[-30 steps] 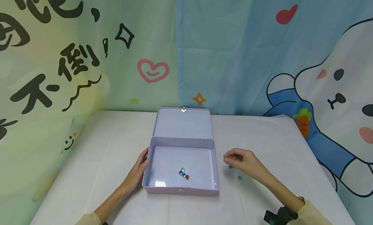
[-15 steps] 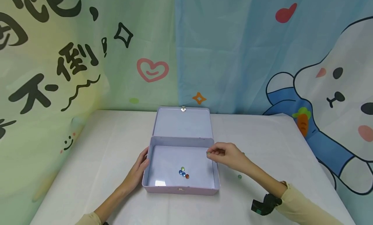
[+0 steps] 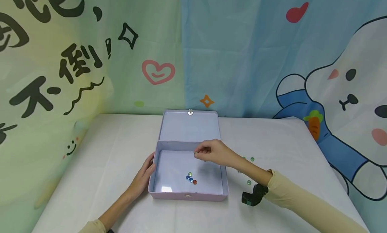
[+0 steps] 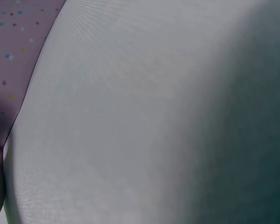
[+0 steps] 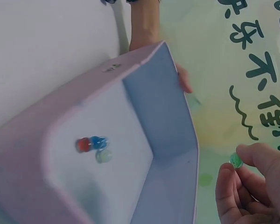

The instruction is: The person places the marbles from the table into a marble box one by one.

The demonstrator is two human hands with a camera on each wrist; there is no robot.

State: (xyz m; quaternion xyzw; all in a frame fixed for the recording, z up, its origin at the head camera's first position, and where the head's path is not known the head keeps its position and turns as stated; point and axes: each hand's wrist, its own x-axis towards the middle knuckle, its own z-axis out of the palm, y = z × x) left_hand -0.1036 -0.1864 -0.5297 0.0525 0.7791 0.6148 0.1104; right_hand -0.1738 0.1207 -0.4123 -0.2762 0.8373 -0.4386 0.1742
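Note:
A pale lilac tin box [image 3: 187, 196] stands with its hinged lid [image 3: 189, 125] raised at the back. On its floor lie a few glass marbles: a yellow-green marble [image 3: 190, 174], blue marbles [image 3: 191, 180] and an orange-red marble [image 3: 195, 182]. My right hand [image 3: 213, 152] is over the box's right half and pinches a green marble [image 5: 235, 160] between thumb and fingertips. At the box's left wall my left hand [image 3: 142, 176] rests against the outside with fairly straight fingers; the left wrist view catches only a bit of that hand beside the star-printed side.
Right of the box, several marbles lie on the white tablecloth [image 3: 136, 132], among them a green marble [image 3: 252, 159] and another green marble [image 3: 249, 182]. My right forearm crosses above them. A printed curtain [image 3: 223, 58] hangs behind the table.
My right hand has moved left from the tablecloth over the box's right wall, carrying the pinched green marble. My left hand and the box have stayed put.

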